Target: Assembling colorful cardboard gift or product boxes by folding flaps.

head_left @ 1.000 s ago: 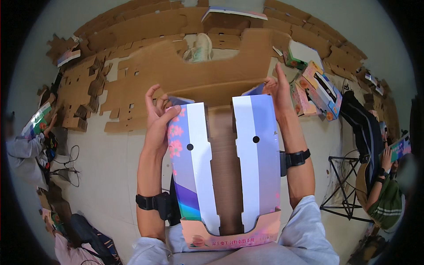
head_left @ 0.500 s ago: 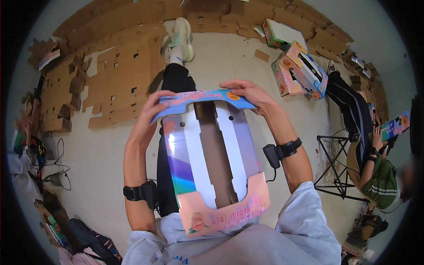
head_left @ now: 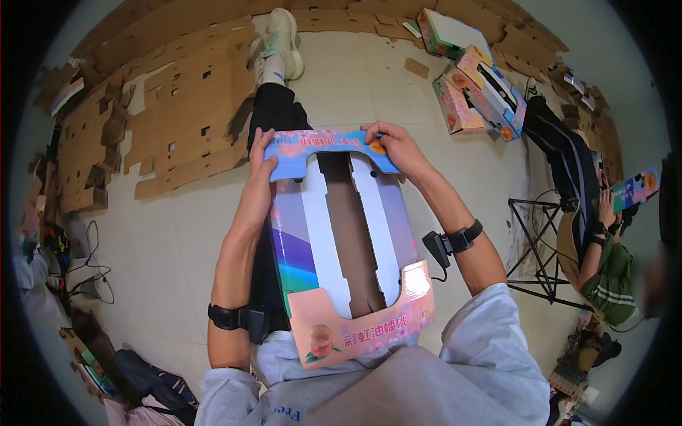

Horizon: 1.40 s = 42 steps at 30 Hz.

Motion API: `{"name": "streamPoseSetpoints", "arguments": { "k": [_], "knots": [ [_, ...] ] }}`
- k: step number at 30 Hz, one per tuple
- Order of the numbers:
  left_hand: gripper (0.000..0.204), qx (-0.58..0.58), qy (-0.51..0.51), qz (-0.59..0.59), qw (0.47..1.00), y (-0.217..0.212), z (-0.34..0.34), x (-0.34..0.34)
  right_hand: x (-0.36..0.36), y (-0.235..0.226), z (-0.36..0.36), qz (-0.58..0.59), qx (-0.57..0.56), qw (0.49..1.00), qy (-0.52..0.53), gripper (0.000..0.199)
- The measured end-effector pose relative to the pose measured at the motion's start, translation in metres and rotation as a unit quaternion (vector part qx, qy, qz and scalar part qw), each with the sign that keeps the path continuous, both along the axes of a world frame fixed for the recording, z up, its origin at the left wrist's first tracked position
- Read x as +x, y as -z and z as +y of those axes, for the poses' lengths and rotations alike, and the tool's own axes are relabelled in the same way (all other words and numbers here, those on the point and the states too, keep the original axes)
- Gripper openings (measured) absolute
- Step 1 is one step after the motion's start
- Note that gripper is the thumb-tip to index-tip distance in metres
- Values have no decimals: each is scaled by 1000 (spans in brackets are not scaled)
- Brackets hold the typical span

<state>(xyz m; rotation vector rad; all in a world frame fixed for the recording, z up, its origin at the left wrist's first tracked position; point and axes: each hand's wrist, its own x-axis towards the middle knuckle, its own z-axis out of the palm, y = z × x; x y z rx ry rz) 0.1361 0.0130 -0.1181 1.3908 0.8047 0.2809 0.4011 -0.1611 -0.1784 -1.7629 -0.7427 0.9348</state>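
Note:
A printed cardboard fruit box (head_left: 295, 238) rests on my lap, with a long slot down the middle of its top between two white-edged panels. Its blue end flap (head_left: 323, 145) is folded over at the far end, and a pink end flap (head_left: 373, 334) with a peach picture lies at the near end. My left hand (head_left: 261, 167) is closed on the left corner of the blue flap, thumb on top. At the right corner, my right hand (head_left: 401, 150) grips the same flap with bent fingers. Through the slot shows the brown inside of the box.
Flattened brown cardboard (head_left: 185, 113) covers the floor at left and far side. Several printed boxes (head_left: 483, 92) are stacked at the far right. A black-framed stool (head_left: 543, 248) stands at right by a seated co-worker (head_left: 611, 277) holding a printed piece. Cables (head_left: 92, 266) lie at left.
The blue flap now lies flatter over the box's far end. My left hand has shifted right and down the flap's corner; my right-hand fingers have curled in. The view has shifted slightly.

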Motion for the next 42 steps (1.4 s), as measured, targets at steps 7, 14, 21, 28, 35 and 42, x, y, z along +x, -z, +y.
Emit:
{"name": "streamPoseSetpoints", "arguments": {
  "k": [7,14,21,28,35,42],
  "knots": [
    [67,-24,16,21,999,11,5,1,-19,25,-3,-89,75,991,62,24],
    [78,17,29,20,999,35,-3,-18,-34,24,-1,-165,-101,971,142,46],
    [89,-15,1,58,998,23,-14,-49,-52,-8,-26,143,-47,977,151,68],
    [71,167,93,-4,982,-25,-35,-110,-85,-19,-143,355,18,930,92,73],
    [65,133,199,28,970,-47,-83,-122,-156,-37,-215,410,-73,904,92,81],
    [60,164,173,-17,971,-6,-82,-111,-173,-26,-196,418,-35,879,225,75]
  ]
}}
